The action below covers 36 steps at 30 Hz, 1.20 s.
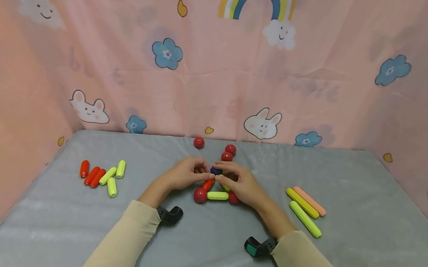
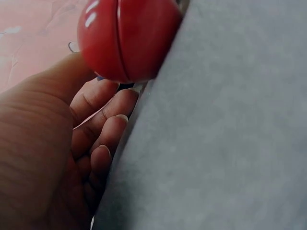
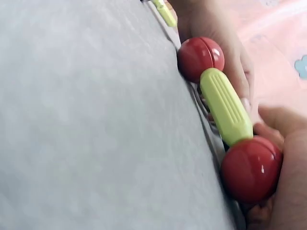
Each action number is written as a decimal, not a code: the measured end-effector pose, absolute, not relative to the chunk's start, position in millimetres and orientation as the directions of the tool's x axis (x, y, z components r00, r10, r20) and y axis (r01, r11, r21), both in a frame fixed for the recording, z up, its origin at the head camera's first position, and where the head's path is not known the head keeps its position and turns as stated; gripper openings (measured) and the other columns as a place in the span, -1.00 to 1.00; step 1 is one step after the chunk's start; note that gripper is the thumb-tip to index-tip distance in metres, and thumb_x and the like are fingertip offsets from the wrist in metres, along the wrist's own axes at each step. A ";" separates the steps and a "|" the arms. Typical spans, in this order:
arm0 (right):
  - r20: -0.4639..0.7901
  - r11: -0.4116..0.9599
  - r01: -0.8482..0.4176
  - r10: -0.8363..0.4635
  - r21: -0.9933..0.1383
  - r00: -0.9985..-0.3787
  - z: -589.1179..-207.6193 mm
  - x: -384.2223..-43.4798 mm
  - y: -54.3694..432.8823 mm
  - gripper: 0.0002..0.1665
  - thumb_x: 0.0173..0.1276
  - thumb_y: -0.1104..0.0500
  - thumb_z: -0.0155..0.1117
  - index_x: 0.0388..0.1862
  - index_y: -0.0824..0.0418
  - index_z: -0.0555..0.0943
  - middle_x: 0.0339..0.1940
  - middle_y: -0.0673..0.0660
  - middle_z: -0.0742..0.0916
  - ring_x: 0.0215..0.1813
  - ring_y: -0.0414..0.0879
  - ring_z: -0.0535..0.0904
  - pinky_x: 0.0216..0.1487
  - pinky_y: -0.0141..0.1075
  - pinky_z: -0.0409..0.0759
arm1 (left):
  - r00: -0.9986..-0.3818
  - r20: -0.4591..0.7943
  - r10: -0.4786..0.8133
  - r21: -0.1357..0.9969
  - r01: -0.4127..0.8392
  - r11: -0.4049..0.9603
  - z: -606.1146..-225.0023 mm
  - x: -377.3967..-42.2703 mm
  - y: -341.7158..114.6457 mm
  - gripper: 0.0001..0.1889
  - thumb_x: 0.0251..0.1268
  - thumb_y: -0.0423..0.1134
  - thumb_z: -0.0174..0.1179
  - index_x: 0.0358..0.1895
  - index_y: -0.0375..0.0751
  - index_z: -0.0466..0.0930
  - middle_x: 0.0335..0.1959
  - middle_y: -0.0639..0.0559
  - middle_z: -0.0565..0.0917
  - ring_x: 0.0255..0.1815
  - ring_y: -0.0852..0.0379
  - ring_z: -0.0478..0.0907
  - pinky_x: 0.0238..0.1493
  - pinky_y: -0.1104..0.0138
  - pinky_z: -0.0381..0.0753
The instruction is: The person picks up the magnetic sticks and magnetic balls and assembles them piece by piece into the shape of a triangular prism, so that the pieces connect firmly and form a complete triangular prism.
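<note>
Both hands meet at a dark blue ball (image 1: 216, 170), the far corner of a small triangle. My left hand (image 1: 186, 173) touches its left side with thumb and fingers; the right hand (image 1: 245, 184) has thumb and index finger about its right side. From the ball a short red stick (image 1: 208, 184) runs to a red ball (image 1: 200, 195), and a light green stick (image 1: 225, 187), partly hidden, runs toward another red ball (image 1: 234, 197). A light green stick (image 3: 226, 108) joins these two red balls. In the left wrist view, a red ball (image 2: 129, 38) covers the left fingertips.
Loose red balls (image 1: 199, 143) lie near the back edge. Short red sticks (image 1: 92, 175) and light green sticks (image 1: 112, 187) are on the left. Longer green (image 1: 305, 219), yellow and orange sticks lie on the right of the grey table (image 1: 200, 255). A pink curtain (image 1: 202, 92) hangs behind.
</note>
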State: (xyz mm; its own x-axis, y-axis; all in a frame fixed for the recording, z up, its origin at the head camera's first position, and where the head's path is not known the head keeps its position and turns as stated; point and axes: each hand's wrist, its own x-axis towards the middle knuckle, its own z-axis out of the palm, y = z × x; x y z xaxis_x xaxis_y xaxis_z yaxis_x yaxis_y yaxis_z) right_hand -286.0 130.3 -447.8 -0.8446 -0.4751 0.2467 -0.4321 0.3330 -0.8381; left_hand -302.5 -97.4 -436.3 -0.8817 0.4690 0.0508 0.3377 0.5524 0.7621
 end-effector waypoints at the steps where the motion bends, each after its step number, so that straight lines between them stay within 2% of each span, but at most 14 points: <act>1: 0.252 0.331 -0.425 -0.455 -0.843 -0.854 -448.2 -284.5 130.6 -0.59 0.49 0.15 0.25 0.28 0.17 0.63 0.39 0.20 0.59 0.15 0.05 0.64 0.13 -0.32 0.59 | -0.883 0.047 0.468 0.766 0.333 0.550 -436.2 -302.2 -96.8 -0.80 0.40 -0.04 0.28 -0.22 -0.10 0.65 -0.33 0.04 0.65 -0.35 0.18 0.50 -0.28 0.39 0.47; 5: 0.257 0.346 -0.396 -0.382 -0.851 -0.888 -448.3 -278.6 131.5 -0.65 0.47 0.13 0.29 0.19 0.13 0.68 0.26 0.17 0.68 0.01 -0.04 0.66 0.03 -0.38 0.60 | -0.885 0.031 0.465 0.776 0.315 0.546 -436.3 -301.8 -95.1 -0.78 0.39 -0.01 0.28 -0.21 -0.08 0.66 -0.33 0.05 0.64 -0.36 0.17 0.49 -0.29 0.39 0.47; 8: 0.240 0.356 -0.379 -0.376 -0.854 -0.895 -447.1 -277.1 131.9 -0.64 0.45 0.11 0.31 0.19 0.09 0.68 0.24 0.13 0.69 -0.04 -0.08 0.66 0.00 -0.35 0.61 | -0.886 0.030 0.462 0.783 0.308 0.540 -435.5 -301.5 -95.8 -0.80 0.40 -0.03 0.28 -0.22 -0.09 0.66 -0.34 0.05 0.64 -0.36 0.17 0.49 -0.28 0.38 0.46; 14: 0.177 0.348 -0.323 -0.391 -0.880 -0.903 -444.4 -279.0 133.6 -0.58 0.45 0.05 0.31 0.24 0.08 0.66 0.28 0.15 0.68 0.06 -0.03 0.65 0.12 -0.24 0.60 | -0.892 0.024 0.451 0.780 0.298 0.550 -434.6 -301.5 -99.7 -0.81 0.39 -0.05 0.29 -0.23 -0.09 0.66 -0.34 0.06 0.63 -0.35 0.15 0.48 -0.28 0.37 0.45; 18: 0.149 0.369 -0.327 -0.436 -0.870 -0.888 -442.8 -282.3 138.2 -0.52 0.39 0.03 0.37 0.27 0.07 0.64 0.30 0.15 0.67 0.09 0.00 0.66 0.10 -0.26 0.61 | -0.892 0.021 0.452 0.778 0.298 0.553 -434.4 -301.5 -101.2 -0.80 0.39 -0.02 0.29 -0.21 -0.07 0.66 -0.33 0.05 0.64 -0.33 0.15 0.50 -0.25 0.35 0.47; 22: 0.127 0.353 -0.365 -0.545 -0.861 -0.829 -440.1 -286.8 145.8 -0.38 0.29 0.05 0.47 0.33 0.06 0.59 0.41 0.12 0.59 0.22 0.03 0.63 0.21 -0.14 0.60 | -0.894 0.025 0.447 0.783 0.296 0.547 -434.4 -301.7 -102.3 -0.79 0.38 -0.02 0.29 -0.21 -0.08 0.66 -0.35 0.06 0.65 -0.35 0.15 0.50 -0.25 0.34 0.47; 25: 0.085 0.309 -0.342 -0.620 -0.887 -0.780 -437.5 -289.4 152.8 -0.29 0.23 0.09 0.52 0.38 0.09 0.55 0.49 0.11 0.51 0.36 0.06 0.55 0.41 -0.01 0.49 | -0.896 0.029 0.443 0.784 0.295 0.546 -435.1 -301.9 -102.5 -0.80 0.38 -0.03 0.30 -0.21 -0.08 0.66 -0.36 0.06 0.64 -0.37 0.16 0.48 -0.27 0.35 0.45; 27: 0.045 0.290 -0.301 -0.649 -0.908 -0.760 -436.0 -290.1 157.7 -0.26 0.21 0.14 0.54 0.38 0.11 0.54 0.52 0.12 0.49 0.41 0.08 0.52 0.47 0.04 0.42 | -0.898 0.025 0.440 0.784 0.291 0.549 -435.9 -301.8 -102.4 -0.80 0.38 -0.03 0.30 -0.20 -0.08 0.66 -0.36 0.06 0.63 -0.37 0.16 0.48 -0.28 0.36 0.45; 31: -0.012 0.276 -0.229 -0.662 -0.933 -0.750 -435.9 -290.9 166.1 -0.32 0.19 0.18 0.56 0.32 0.18 0.59 0.53 0.16 0.47 0.48 0.12 0.46 0.48 0.02 0.40 | -0.900 0.016 0.435 0.788 0.279 0.549 -438.0 -301.8 -101.7 -0.79 0.37 -0.02 0.30 -0.20 -0.07 0.66 -0.35 0.07 0.63 -0.37 0.16 0.48 -0.29 0.36 0.45; 36: -0.005 0.290 -0.226 -0.625 -0.930 -0.780 -437.5 -291.6 170.6 -0.46 0.22 0.16 0.54 0.20 0.19 0.67 0.51 0.18 0.50 0.53 0.14 0.39 0.45 -0.02 0.44 | -0.907 0.022 0.421 0.789 0.274 0.550 -438.2 -302.1 -98.4 -0.80 0.40 -0.04 0.27 -0.16 -0.09 0.66 -0.35 0.06 0.64 -0.36 0.15 0.49 -0.29 0.36 0.45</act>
State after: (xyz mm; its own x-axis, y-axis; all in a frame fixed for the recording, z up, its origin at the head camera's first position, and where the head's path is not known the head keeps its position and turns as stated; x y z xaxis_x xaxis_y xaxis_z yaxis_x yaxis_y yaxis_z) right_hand -291.6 170.6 -437.5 -0.7803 -0.6254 -0.0054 -0.2259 0.2899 -0.9300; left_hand -302.1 -98.4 -438.2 -0.9070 0.4206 0.0220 0.2744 0.5503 0.7886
